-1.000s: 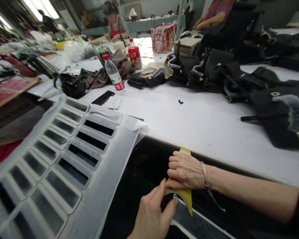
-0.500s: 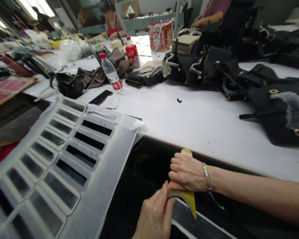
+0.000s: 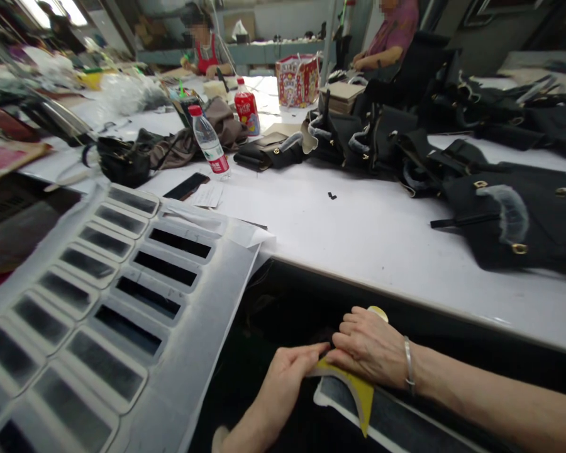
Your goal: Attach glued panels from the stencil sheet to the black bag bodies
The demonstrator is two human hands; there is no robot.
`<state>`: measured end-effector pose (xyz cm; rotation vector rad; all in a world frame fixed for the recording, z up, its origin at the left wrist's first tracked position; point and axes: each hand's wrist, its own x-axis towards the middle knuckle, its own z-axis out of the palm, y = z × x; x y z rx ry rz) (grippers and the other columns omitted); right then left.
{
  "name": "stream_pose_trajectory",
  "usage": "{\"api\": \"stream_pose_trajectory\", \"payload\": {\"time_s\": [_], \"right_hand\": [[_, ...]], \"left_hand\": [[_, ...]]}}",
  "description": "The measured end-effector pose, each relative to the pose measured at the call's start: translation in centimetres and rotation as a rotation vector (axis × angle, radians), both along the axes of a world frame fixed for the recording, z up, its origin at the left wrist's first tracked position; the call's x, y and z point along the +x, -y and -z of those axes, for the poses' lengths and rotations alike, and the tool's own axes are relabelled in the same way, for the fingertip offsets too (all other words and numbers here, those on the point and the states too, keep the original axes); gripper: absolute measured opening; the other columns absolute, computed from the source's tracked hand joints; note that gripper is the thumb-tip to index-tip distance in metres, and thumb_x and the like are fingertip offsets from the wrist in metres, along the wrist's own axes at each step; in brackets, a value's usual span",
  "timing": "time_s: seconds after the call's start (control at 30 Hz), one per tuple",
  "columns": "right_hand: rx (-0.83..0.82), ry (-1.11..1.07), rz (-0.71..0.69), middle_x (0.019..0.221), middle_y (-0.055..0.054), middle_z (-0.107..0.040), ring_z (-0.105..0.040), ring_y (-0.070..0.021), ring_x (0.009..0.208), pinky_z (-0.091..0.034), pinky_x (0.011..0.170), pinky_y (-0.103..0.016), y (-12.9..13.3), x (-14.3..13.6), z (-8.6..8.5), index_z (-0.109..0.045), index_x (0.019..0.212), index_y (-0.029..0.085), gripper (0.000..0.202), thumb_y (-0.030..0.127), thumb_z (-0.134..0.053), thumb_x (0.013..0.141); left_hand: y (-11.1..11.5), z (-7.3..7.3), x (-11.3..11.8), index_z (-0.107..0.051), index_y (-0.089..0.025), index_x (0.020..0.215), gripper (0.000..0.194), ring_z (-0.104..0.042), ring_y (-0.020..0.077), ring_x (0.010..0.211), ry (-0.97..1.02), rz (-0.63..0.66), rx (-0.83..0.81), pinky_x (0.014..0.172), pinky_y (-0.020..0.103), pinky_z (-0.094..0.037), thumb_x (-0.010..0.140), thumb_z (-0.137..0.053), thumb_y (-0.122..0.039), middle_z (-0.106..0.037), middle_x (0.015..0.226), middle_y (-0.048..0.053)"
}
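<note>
A curved yellow strip (image 3: pixel 360 391) with a pale edge is bent between my hands. My right hand (image 3: pixel 371 347), with a bracelet at the wrist, wraps over it from the right, and a rounded end sticks out past the knuckles. At the strip's left edge, the fingers of my left hand (image 3: pixel 283 380) pinch close to the right fingertips. Just under the strip lies a long dark piece with a white rim (image 3: pixel 382 412), partly covered by it and running off the bottom of the view. My palms hide the middle of the strip.
Left of my hands, a pale sheet (image 3: pixel 202 327) carries rows of white-rimmed dark rectangles. Across the white table (image 3: pixel 292 220) stand a water bottle (image 3: pixel 212 148), a phone (image 3: pixel 187 187) and several black bags (image 3: pixel 538 214). Two people sit beyond.
Both hands have shifted, the right one rightward and a little down with the strip. My left fingers now stretch flatter along its edge. The view has turned slightly right.
</note>
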<state>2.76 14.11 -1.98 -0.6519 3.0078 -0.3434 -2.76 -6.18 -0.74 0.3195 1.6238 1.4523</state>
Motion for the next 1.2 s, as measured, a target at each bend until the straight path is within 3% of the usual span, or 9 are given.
{"api": "stream_pose_trajectory", "payload": {"time_s": [0.23,0.3,0.4,0.53,0.63,0.7,0.83,1.07,1.2], "right_hand": [[0.001,0.248,0.208,0.068,-0.003,-0.062,-0.053,-0.018,0.067,-0.026,0.067,-0.035,-1.0,3.3,-1.4,-0.057,0.07,0.02,0.05,0.049,-0.032,0.103],[-0.169,0.395,0.417,0.067,-0.002,-0.057,-0.05,-0.0174,0.066,-0.029,0.067,-0.034,-1.8,4.6,-1.8,-0.053,0.069,0.019,0.054,0.055,-0.029,0.101],[-0.642,0.584,0.678,0.072,0.001,-0.048,-0.043,-0.015,0.065,-0.033,0.063,-0.03,-2.5,5.6,-2.6,-0.05,0.077,0.02,0.061,0.071,-0.024,0.095],[-1.031,0.676,0.621,0.078,0.003,-0.043,-0.037,-0.0138,0.067,-0.035,0.06,-0.027,-1.7,3.6,-3.4,-0.053,0.109,0.019,0.083,0.091,-0.03,0.076],[-0.957,0.673,0.599,0.076,0.004,-0.044,-0.038,-0.0132,0.066,-0.034,0.058,-0.026,-0.3,1.1,-2.7,-0.051,0.12,0.016,0.083,0.085,-0.052,0.073],[-0.842,0.673,0.616,0.074,0.004,-0.047,-0.041,-0.0127,0.066,-0.034,0.059,-0.025,0.7,0.1,-1.8,-0.056,0.109,0.016,0.065,0.072,-0.061,0.077],[-0.72,0.68,0.603,0.071,0.004,-0.053,-0.045,-0.0115,0.063,-0.034,0.058,-0.024,1.9,-0.1,-0.6,-0.054,0.082,0.019,0.037,0.055,-0.055,0.09],[-0.466,0.555,0.516,0.082,-0.001,-0.065,-0.061,-0.0172,0.073,-0.036,0.064,-0.026,2.4,0.2,-0.9,-0.053,0.092,0.021,0.008,0.029,-0.051,0.092],[-0.441,0.51,0.627,0.083,-0.003,-0.066,-0.061,-0.0193,0.073,-0.038,0.063,-0.027,2.7,0.1,-1.8,-0.055,0.091,0.02,0.017,0.036,-0.059,0.087]], "left_hand": [[-0.6,1.7,-0.4,-0.075,-0.013,0.11,0.039,-0.07,0.0266,0.087,0.229,-0.037,0.082,0.084,0.038,-0.049,0.074,-0.064,-0.023,-0.078,0.096,0.011],[-0.6,1.8,-0.1,-0.074,-0.013,0.113,0.04,-0.07,0.0266,0.089,0.252,-0.036,0.115,0.084,0.038,-0.05,0.077,-0.065,-0.027,-0.078,0.099,0.012],[-0.6,2.0,0.2,-0.074,-0.014,0.113,0.039,-0.07,0.0254,0.088,0.267,-0.054,0.14,0.08,0.035,-0.05,0.079,-0.067,-0.032,-0.078,0.097,0.012],[-0.6,2.0,0.2,-0.076,-0.015,0.108,0.033,-0.068,0.021,0.081,0.194,-0.062,0.119,0.073,0.03,-0.048,0.079,-0.067,-0.029,-0.078,0.092,0.009],[-0.7,1.7,0.3,-0.076,-0.014,0.109,0.033,-0.065,0.0191,0.078,0.188,-0.054,0.14,0.073,0.029,-0.047,0.08,-0.065,-0.027,-0.076,0.086,0.006],[-0.7,1.4,0.5,-0.075,-0.014,0.109,0.032,-0.063,0.0175,0.075,0.157,-0.059,0.159,0.071,0.028,-0.046,0.082,-0.061,-0.026,-0.075,0.083,0.005],[-0.8,1.7,1.1,-0.076,-0.014,0.104,0.03,-0.057,0.0154,0.073,0.038,-0.081,0.148,0.066,0.025,-0.042,0.086,-0.054,-0.022,-0.071,0.079,0.002],[-1.0,2.8,0.8,-0.076,-0.014,0.099,0.025,-0.055,0.015,0.073,0.025,-0.102,0.137,0.07,0.026,-0.042,0.088,-0.056,-0.026,-0.07,0.079,0.001],[-0.7,3.4,1.0,-0.074,-0.015,0.105,0.028,-0.062,0.0197,0.086,0.148,-0.088,0.177,0.08,0.029,-0.045,0.087,-0.062,-0.033,-0.073,0.09,0.004]]}}
